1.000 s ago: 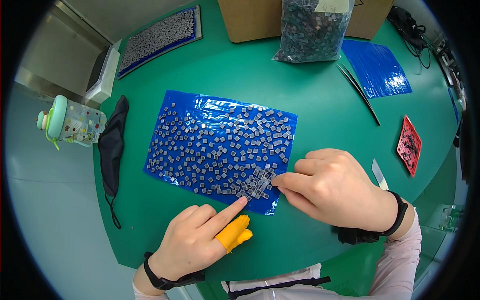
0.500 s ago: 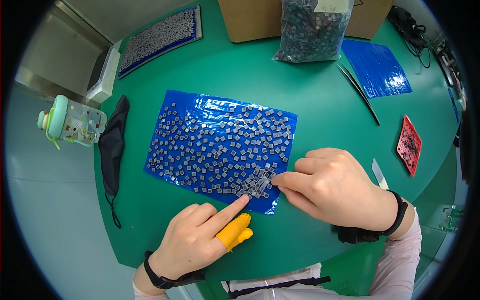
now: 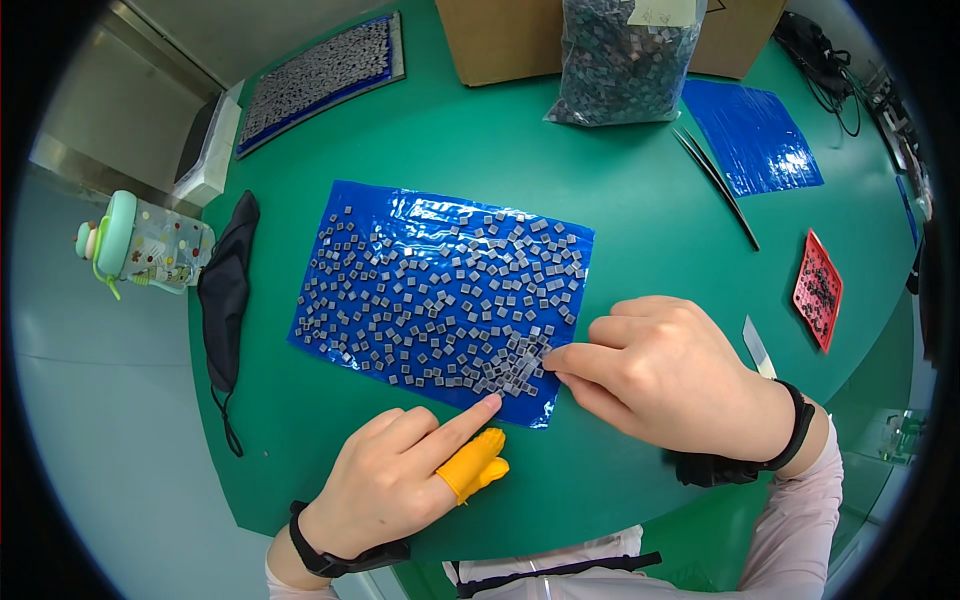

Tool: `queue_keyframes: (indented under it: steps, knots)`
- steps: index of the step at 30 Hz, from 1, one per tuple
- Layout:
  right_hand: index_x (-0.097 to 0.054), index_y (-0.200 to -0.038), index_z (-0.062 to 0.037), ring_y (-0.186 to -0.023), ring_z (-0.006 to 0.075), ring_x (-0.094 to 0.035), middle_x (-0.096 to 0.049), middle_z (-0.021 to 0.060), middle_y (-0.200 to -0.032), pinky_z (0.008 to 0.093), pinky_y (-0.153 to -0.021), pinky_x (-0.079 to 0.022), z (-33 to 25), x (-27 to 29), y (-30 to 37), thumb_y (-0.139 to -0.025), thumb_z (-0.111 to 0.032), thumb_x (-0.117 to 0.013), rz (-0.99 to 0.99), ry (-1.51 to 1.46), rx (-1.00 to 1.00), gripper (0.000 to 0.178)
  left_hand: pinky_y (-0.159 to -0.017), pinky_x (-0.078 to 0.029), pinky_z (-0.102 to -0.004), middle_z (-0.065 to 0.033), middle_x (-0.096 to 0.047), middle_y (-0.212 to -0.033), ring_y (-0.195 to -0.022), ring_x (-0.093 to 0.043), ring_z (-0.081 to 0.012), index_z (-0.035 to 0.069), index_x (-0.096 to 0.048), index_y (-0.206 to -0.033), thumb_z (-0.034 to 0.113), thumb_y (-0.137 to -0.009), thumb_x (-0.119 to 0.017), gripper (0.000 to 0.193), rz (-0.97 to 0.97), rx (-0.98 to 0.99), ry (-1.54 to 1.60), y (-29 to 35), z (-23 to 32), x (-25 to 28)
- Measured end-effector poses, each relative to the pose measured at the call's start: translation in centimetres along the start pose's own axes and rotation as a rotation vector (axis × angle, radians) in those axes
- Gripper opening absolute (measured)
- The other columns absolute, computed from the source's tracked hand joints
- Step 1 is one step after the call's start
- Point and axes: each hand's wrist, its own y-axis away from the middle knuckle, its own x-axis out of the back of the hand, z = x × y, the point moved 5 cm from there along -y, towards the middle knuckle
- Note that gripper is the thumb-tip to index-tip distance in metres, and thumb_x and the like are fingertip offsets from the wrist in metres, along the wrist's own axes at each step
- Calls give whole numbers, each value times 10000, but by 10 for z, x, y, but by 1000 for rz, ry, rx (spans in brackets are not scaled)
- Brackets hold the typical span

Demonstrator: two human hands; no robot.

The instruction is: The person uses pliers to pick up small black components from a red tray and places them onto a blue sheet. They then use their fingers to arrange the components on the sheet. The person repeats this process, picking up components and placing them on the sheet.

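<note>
A blue glossy sheet (image 3: 400,207) lies on the table, strewn with many small grey square chips (image 3: 425,328). Toward its lower right corner the chips crowd into a dense cluster (image 3: 518,362). My left hand (image 3: 395,475) rests at the sheet's lower edge, its index finger stretched out and the tip touching beside the cluster. A yellow finger cot (image 3: 472,468) covers its thumb; it holds nothing that I can see. My right hand (image 3: 655,375) pinches thumb and index fingertip at the cluster's right side. What lies between those fingertips is hidden.
Tweezers (image 3: 722,190), another blue sheet (image 3: 755,140), a red tray of small dark pieces (image 3: 820,290) and a blade (image 3: 758,345) lie rightward. A filled bag (image 3: 625,70) leans on a cardboard box (image 3: 505,40). A black mask (image 3: 225,285), bottle (image 3: 160,240) and chip-covered board (image 3: 320,80) are left.
My left hand has shifted very slightly to the right, its index fingertip moving a little along the sheet's edge. My right hand stays in place.
</note>
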Motion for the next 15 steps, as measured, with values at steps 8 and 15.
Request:
queue_keyframes:
  steps: [8,15]
  knots:
    - [-588,-691,-60,-620,247,-608,-560,74,-613,371,-580,-498,0,1,0,-770,-122,-672,17,1,10,131,-581,-429,-269,21,-684,-1199,-651,-500,-139,106,-740,-910,248,-737,-799,232,-7,6,-2,-1,1,1]
    - [-586,-695,-52,-606,253,-601,-545,76,-603,377,-571,-491,-1,6,2,-780,-117,-667,67,7,10,135,-579,-428,-270,25,-684,-1196,-649,-499,-138,110,-743,-900,250,-730,-800,227,-2,-17,-23,1,2,0]
